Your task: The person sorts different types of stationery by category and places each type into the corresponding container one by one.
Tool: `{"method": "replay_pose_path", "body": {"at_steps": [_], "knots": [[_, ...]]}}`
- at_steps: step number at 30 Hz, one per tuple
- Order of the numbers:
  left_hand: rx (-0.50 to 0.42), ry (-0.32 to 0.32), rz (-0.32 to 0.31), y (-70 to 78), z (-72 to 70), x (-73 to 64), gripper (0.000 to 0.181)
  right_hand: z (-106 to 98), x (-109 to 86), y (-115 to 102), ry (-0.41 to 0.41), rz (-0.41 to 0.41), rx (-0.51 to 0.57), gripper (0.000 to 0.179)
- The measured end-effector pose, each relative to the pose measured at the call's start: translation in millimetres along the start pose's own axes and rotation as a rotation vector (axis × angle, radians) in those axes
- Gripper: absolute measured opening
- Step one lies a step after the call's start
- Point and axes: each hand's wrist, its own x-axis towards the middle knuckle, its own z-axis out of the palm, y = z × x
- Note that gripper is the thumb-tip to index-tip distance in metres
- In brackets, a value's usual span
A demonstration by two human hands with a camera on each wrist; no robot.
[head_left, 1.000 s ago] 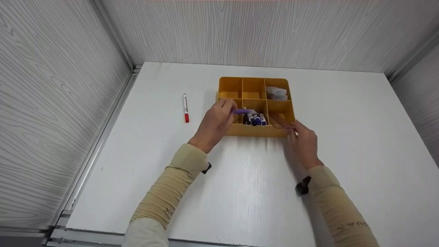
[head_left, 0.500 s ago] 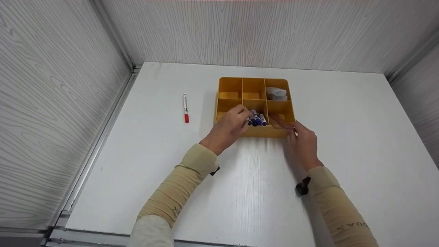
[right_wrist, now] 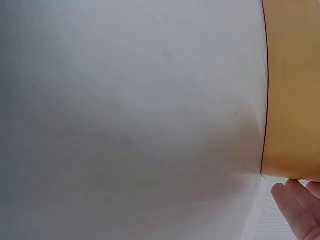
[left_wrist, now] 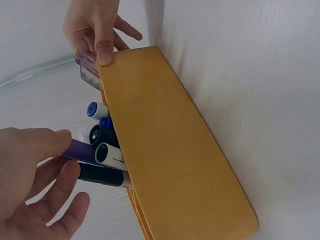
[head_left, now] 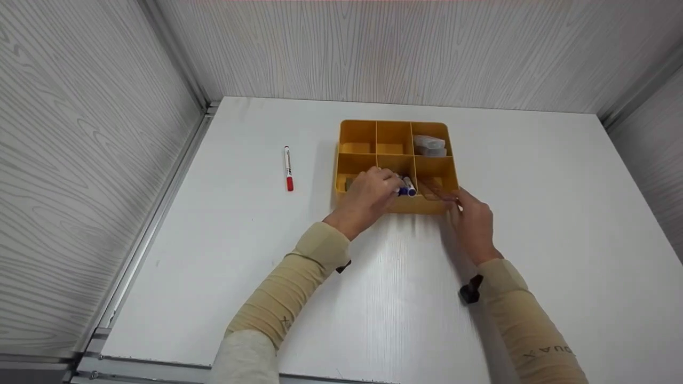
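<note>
The yellow compartment tray [head_left: 421,205] stands on the table. Over its front middle compartment, my left hand [head_left: 368,194] pinches a purple pen [left_wrist: 81,151] between thumb and fingers, its lower end among the markers. Several markers with caps up lean there, including a blue-capped marker [head_left: 410,186], a dark-capped marker [left_wrist: 102,174] and a white-ended marker [left_wrist: 111,155]. At the front right corner my right hand [head_left: 472,224] grips the tray, its thumb [left_wrist: 105,56] on the front wall and fingers [right_wrist: 295,210] against the side. Beside it, a clear pinkish flat piece [head_left: 437,190] sticks out.
A red-capped white marker [head_left: 288,168] lies on the white table [head_left: 240,240] left of the tray. Clear plastic pieces [head_left: 430,145] fill part of the back right compartment. Wood-grain panels [head_left: 373,53] wall the table at the back and sides.
My left hand has moved right and slightly down with the purple pen, from over the front left compartment to the middle one, lowering it among the markers. The right hand stays at the tray's corner.
</note>
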Motion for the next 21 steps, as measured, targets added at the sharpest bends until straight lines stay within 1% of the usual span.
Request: {"method": "replay_pose_path", "body": {"at_steps": [9,12,17,21], "knots": [[0.129,-0.05,-0.121,0.7,10.0,4.5,0.026,0,1.1,0,-0.003,-0.001,-0.004,0.015],[0.148,-0.056,-0.146,-0.9,14.1,5.0,0.025,-1,1.0,-1,-0.01,0.008,0.0,0.017],[0.143,-0.036,-0.138,-3.0,17.1,3.3,0.024,-1,1.3,-1,-0.012,0.024,-0.002,0.018],[0.098,-0.017,-0.133,-4.6,17.2,0.0,0.026,-1,1.3,-1,-0.01,0.022,0.004,0.017]]}}
